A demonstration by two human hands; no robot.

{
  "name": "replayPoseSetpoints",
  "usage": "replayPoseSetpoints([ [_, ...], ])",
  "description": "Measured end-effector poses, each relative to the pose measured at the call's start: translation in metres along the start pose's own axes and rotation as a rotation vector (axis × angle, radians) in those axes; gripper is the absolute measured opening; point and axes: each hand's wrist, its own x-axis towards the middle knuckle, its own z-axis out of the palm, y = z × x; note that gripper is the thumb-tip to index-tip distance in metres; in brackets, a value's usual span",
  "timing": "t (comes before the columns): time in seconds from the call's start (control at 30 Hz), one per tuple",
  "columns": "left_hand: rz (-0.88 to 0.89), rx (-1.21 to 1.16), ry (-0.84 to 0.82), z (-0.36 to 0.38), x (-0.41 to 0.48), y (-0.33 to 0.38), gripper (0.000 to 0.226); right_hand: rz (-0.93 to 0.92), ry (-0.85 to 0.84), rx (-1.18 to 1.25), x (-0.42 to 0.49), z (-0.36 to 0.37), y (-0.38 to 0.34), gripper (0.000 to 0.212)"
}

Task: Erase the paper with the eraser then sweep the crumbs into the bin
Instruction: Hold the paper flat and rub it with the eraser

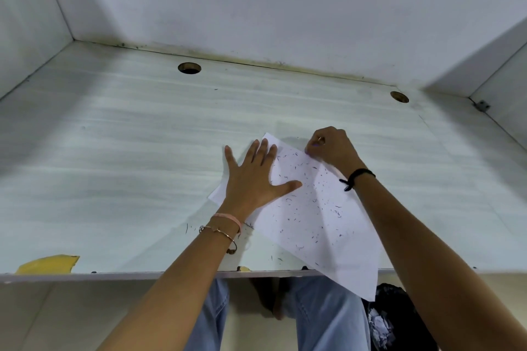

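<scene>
A: While the left hand [253, 177] lies flat on the paper [322, 222], fingers spread, what is underneath?
B: Pale streaked worktop [128, 151], boxed in by white panels [285, 8]. One round hole [189, 68] well beyond the left fingertips, another [399, 97] beyond the right. Yellow tape [48, 263] at the near edge.
A: Right hand [332, 148]?
B: Fingers curled tight at the paper's far edge. Cannot tell if they pinch the eraser. Dark crumbs [299, 168] between both hands. The paper's near corner overhangs beside a black bin [399, 319].
</scene>
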Motion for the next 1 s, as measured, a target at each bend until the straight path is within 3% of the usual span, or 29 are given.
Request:
replayPoseSetpoints([
  [0.2,-0.003,0.002,0.033,0.005,0.003,-0.001,0.113,-0.275,-0.18,0.016,-0.025,0.026,-0.024,0.004],
  [0.33,-0.01,-0.031,0.012,0.002,0.002,-0.001,0.116,-0.059,-0.03,0.103,0.0,0.018,-0.009,0.005],
  [0.43,-0.001,-0.026,0.016,0.003,0.003,-0.002,0.115,-0.149,-0.049,0.102,-0.005,0.019,-0.021,0.004],
  [0.53,0.011,-0.039,0.03,0.003,0.004,-0.003,0.116,-0.259,-0.181,0.066,-0.021,0.037,-0.032,0.006],
  [0.67,0.014,-0.173,0.034,-0.003,0.001,-0.003,0.121,-0.115,-0.03,0.175,-0.005,0.03,-0.014,0.007],
  [0.77,0.016,-0.248,0.026,-0.008,0.0,-0.004,0.121,-0.054,-0.009,0.205,0.001,0.022,-0.009,0.008],
  [0.83,-0.016,-0.381,0.002,-0.015,0.001,-0.004,0.107,-0.066,0.027,0.251,-0.008,0.024,-0.016,0.009],
  [0.9,-0.096,-0.706,-0.025,-0.024,0.002,-0.007,0.08,-0.101,0.03,0.328,-0.022,0.033,-0.022,0.006],
  [1.0,-0.182,-1.075,0.02,-0.032,-0.003,-0.021,0.056,-0.155,-0.075,0.372,-0.047,0.05,-0.026,0.004],
])
